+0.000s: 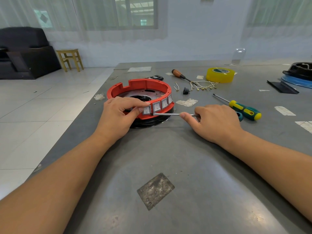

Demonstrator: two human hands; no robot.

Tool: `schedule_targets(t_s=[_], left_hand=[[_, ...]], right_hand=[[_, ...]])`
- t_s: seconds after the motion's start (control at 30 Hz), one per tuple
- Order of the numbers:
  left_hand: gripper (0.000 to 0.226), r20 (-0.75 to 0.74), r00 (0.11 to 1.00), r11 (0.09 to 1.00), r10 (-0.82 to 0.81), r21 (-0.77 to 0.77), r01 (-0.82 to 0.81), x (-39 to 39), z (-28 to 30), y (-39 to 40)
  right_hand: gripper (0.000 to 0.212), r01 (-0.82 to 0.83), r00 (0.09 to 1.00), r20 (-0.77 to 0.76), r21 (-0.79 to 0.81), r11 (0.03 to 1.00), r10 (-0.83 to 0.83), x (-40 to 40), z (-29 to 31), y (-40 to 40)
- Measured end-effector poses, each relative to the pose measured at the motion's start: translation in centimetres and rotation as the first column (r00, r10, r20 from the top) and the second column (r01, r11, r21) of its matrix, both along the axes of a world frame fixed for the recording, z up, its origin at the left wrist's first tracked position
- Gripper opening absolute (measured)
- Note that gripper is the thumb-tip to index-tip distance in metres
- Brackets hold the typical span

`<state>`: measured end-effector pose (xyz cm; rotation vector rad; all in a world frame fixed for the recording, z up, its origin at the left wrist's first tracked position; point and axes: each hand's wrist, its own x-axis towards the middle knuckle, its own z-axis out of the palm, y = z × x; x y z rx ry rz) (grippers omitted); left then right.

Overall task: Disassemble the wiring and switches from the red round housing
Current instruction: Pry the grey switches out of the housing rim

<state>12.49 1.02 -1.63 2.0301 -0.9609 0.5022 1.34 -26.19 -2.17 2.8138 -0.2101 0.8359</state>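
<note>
The red round housing [145, 85] rests on a black disc on the grey table, with several grey rocker switches [157, 106] set in its near wall. My left hand [118, 115] grips the housing's near rim, fingertips on the leftmost switch [146, 110]. My right hand [214, 122] holds a flat-blade screwdriver [170, 114] whose tip touches the housing just below and right of that switch. A heap of loose white wires [203, 85] with brass terminals lies behind the housing.
A green-yellow screwdriver [243, 109] lies to the right of my right hand. Farther back are a wooden-handled tool [179, 75], a small black plug [186, 90], a yellow tape roll [220, 75], and black and blue parts [298, 76] at far right. The table's left edge runs diagonally.
</note>
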Motion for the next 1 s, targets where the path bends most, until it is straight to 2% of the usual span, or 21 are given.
schedule_targets(t_s=[0.57, 0.77, 1.0], left_hand=[[0.024, -0.025, 0.999, 1.0, -0.019, -0.015, 0.019, -0.1, 0.4, 0.0], [0.023, -0.04, 0.999, 0.999, -0.029, 0.012, 0.03, -0.5, 1.1, 0.0], [0.032, -0.061, 0.997, 0.998, -0.046, 0.045, 0.049, -0.5, 1.4, 0.0]], right_hand=[[0.083, 0.041, 0.999, -0.029, 0.006, 0.999, -0.041, -0.1, -0.2, 0.2], [0.082, -0.01, 0.999, -0.05, 0.018, 1.0, 0.011, 0.5, -0.4, -0.4], [0.08, -0.093, 0.995, -0.036, 0.038, 0.995, 0.095, 2.8, -0.3, -1.6]])
